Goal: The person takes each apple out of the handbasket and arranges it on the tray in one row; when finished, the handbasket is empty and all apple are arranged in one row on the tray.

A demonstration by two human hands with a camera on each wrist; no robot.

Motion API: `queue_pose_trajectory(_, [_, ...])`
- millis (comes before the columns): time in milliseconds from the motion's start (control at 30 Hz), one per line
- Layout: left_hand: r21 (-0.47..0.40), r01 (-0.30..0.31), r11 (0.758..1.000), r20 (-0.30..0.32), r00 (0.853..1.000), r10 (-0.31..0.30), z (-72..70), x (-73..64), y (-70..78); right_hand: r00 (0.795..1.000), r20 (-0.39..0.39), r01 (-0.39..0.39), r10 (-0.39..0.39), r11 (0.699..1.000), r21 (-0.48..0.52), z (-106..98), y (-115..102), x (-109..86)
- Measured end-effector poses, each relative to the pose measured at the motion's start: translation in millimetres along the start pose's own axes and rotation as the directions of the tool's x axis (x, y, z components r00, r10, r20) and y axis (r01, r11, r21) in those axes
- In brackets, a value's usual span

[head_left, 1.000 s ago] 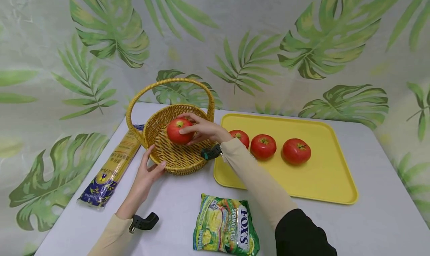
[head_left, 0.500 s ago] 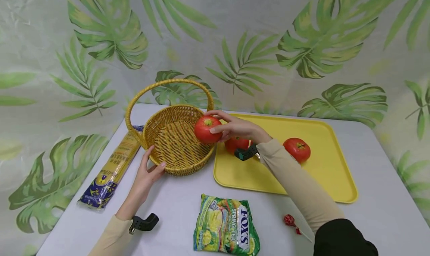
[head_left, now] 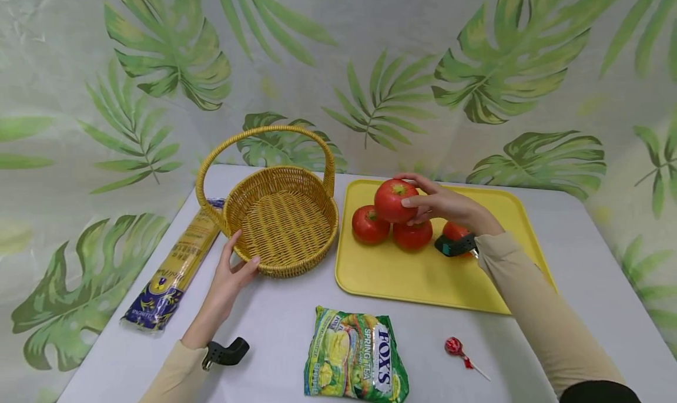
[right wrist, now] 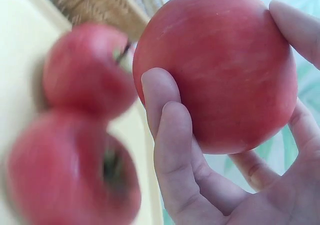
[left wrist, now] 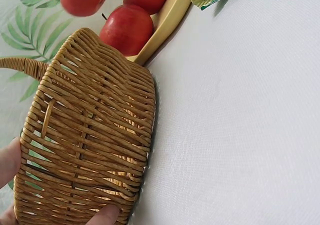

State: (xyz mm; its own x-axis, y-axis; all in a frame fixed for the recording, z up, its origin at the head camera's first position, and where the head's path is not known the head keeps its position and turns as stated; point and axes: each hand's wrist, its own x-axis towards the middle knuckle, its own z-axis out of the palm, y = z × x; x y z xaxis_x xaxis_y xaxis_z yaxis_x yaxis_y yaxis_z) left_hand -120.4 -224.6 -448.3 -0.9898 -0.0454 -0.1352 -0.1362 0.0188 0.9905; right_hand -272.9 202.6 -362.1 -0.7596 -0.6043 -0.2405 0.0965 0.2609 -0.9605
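Note:
My right hand (head_left: 441, 206) grips a red apple (head_left: 392, 200) above the yellow tray (head_left: 402, 282). In the right wrist view, fingers and thumb curl round this apple (right wrist: 220, 70). Below it, two more apples, one at the left (head_left: 369, 225) and one in the middle (head_left: 412, 236), sit on the tray. A third tray apple (head_left: 456, 231) is partly hidden by the right wrist strap. My left hand (head_left: 230, 276) holds the near left side of the wicker basket (head_left: 288, 229), thumb at the rim. The basket stands upright, with nothing visible inside.
A pack of spaghetti (head_left: 177, 268) lies left of the basket. In front are a green bag of Fox's sweets (head_left: 357, 355) and a red lollipop (head_left: 459, 351). The basket's tall handle (head_left: 270, 130) arches over its back. A leaf-print cloth (head_left: 381, 68) hangs behind the table.
My right hand has moved right, carrying the apple out of the basket to above the tray. The lollipop, hidden before, is now in sight. My left hand has stayed on the basket.

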Motion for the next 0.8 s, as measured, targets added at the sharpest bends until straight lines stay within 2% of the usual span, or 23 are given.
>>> queue_pose_trajectory(200, [-0.007, -0.006, 1.0, 0.004, 1.0, 0.006, -0.6, 0.8, -2.2, 0.998, -0.053, -0.022, 0.024, 1.0, 0.022, -26.5, 14.5, -33.6])
queue_pose_trajectory(433, [-0.011, -0.002, 1.0, -0.001, 1.0, 0.002, -0.6, 0.6, -2.5, 0.992, -0.122, -0.021, 0.021, 1.0, -0.001, -53.6, 28.8, -71.4])
queue_pose_trajectory(800, [-0.011, -0.014, 1.0, 0.017, 1.0, 0.015, -0.8, -0.5, -3.8, 0.973, -0.233, 0.002, 0.003, 1.0, 0.023, -91.9, 54.3, -127.7])
